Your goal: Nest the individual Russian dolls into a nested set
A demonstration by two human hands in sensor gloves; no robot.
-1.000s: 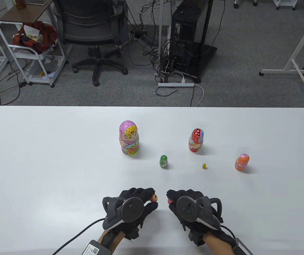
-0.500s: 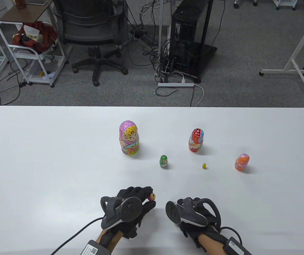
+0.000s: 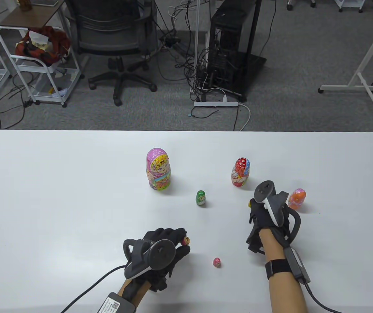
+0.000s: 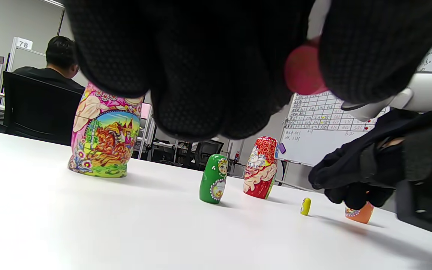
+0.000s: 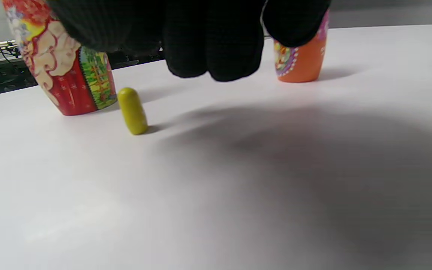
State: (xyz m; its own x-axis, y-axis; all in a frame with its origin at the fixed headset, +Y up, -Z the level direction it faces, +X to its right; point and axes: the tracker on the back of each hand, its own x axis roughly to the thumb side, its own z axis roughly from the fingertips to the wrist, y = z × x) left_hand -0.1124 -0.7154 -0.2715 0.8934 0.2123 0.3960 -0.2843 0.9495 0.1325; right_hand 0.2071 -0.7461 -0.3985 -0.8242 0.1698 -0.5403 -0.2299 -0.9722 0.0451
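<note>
The left hand (image 3: 160, 252) is pinching a small open pink doll half (image 3: 186, 241) at its fingertips, near the table's (image 3: 43, 195) front edge. The other pink half (image 3: 217, 262) is sitting on the table just right of that hand. The right hand (image 3: 264, 215) is hanging over the table beside the yellow doll (image 5: 132, 111), fingers (image 5: 208, 45) curled down, holding nothing, not touching it. Around the yellow doll, the red doll (image 3: 240, 172) is standing just behind, the orange doll (image 3: 297, 199) to its right, the green doll (image 3: 200, 197) to its left, and the big pink doll (image 3: 158, 169) farther left.
</note>
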